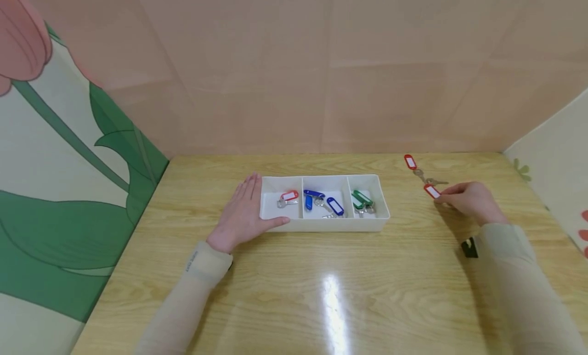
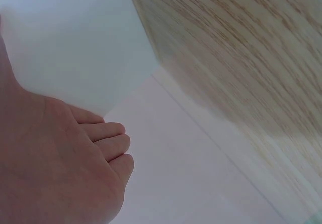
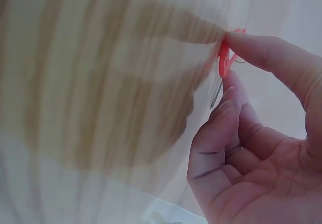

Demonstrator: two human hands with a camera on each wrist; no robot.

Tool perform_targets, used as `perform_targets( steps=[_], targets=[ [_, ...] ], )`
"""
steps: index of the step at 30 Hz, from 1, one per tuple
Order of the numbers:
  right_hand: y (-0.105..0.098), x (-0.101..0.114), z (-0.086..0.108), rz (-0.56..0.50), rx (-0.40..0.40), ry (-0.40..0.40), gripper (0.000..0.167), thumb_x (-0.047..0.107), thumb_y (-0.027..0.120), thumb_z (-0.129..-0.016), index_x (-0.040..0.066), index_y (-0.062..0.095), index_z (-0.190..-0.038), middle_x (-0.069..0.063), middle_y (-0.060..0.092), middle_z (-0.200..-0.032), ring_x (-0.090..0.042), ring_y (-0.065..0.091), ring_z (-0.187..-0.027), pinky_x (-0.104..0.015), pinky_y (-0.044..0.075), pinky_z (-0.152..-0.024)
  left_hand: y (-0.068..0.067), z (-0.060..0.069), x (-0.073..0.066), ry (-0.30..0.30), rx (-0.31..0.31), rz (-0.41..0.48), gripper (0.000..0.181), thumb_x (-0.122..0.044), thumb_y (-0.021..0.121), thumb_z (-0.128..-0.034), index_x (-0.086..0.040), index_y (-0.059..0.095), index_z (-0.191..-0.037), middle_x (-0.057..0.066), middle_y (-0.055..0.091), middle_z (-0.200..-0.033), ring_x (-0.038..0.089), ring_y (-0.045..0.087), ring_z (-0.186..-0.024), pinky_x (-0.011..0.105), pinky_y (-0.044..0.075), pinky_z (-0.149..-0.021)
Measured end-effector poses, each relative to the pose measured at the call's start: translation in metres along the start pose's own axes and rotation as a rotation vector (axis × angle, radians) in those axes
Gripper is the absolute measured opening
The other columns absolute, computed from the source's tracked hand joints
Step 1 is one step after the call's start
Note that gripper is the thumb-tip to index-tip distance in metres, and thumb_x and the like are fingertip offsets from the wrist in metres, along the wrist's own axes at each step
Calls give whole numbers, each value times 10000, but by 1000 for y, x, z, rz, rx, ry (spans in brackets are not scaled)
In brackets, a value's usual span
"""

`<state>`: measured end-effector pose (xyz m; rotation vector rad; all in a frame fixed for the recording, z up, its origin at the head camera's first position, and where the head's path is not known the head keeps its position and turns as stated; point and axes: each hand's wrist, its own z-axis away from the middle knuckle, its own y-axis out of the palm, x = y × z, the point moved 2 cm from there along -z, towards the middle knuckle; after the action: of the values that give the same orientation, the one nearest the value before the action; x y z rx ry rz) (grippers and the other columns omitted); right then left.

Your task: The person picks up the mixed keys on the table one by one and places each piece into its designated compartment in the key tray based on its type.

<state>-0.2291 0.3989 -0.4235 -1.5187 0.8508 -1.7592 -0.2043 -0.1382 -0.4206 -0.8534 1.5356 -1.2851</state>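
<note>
A white tray [image 1: 321, 225] with three compartments stands on the wooden table. My left hand [image 1: 245, 209] rests against its left end, fingers straight and thumb along the front wall; the left wrist view shows that hand [image 2: 60, 158] beside the white wall. A key with a red tag [image 1: 289, 195] lies in the left compartment, keys with blue tags [image 1: 335, 206] in the middle, and keys with green tags [image 1: 363, 197] on the right. Right of the tray, my right hand [image 1: 469, 199] pinches a red key tag [image 3: 225, 58] between thumb and fingers, its key close to the table.
Another red key tag [image 1: 410, 162] with its key lies just beyond the right hand, near the back of the table [image 1: 275, 283]. A pinkish backdrop [image 1: 275, 89] rises behind, with patterned panels at both sides.
</note>
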Motion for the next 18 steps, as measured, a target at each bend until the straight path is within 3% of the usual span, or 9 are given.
perform_targets(
  steps=[7, 18],
  targets=[
    [2, 1, -1, -6, -2, 9, 426, 274, 781, -906, -85, 687, -1117, -189, 679, -1040, -289, 550, -893, -324, 454, -691, -1, -1, -1, 9, -9, 2, 1339, -947, 398, -775, 37, 36, -1608, 182, 38, -1685, 279, 26, -1546, 377, 31, -1236],
    [3, -2, -3, -16, -5, 18, 546, 387, 777, -909, -67, 690, -1199, -230, 679, -1151, -256, 570, -942, -304, 469, -706, -2, 0, -2, 1, -5, 2, 1328, -930, 427, -785, 38, 40, -1608, 185, 52, -1685, 277, 25, -1546, 380, 31, -1237]
  ],
)
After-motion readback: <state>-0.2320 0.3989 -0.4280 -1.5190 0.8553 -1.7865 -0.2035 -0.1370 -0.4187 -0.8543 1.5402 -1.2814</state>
